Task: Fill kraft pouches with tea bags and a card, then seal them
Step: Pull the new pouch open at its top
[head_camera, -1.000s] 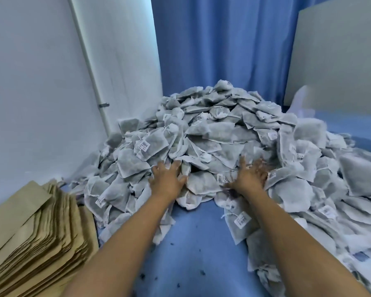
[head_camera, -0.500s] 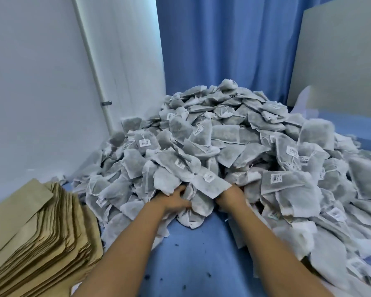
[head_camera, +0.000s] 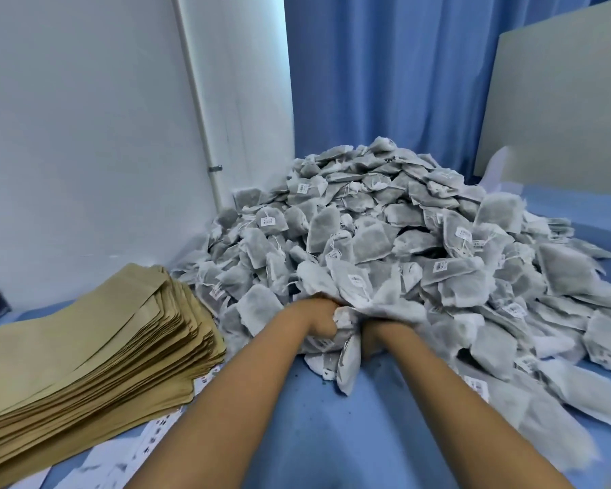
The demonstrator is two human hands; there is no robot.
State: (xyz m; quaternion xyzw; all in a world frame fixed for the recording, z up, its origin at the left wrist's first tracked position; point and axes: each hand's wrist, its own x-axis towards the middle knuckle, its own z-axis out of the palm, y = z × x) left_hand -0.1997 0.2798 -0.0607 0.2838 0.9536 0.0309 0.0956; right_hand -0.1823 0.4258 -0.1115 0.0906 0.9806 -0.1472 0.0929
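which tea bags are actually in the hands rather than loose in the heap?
The bunch of tea bags at the pile's near edge: pressed between the left hand and right hand, some dangling below. The rest lie loose.

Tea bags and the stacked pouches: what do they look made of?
Tea bags: apparently thin, matte, fibrous filter mesh; dark filling shows through, edges look frayed, with strings and paper tags. Pouches: apparently matte brown kraft paper, flat with crisp edges; any lining is hidden.
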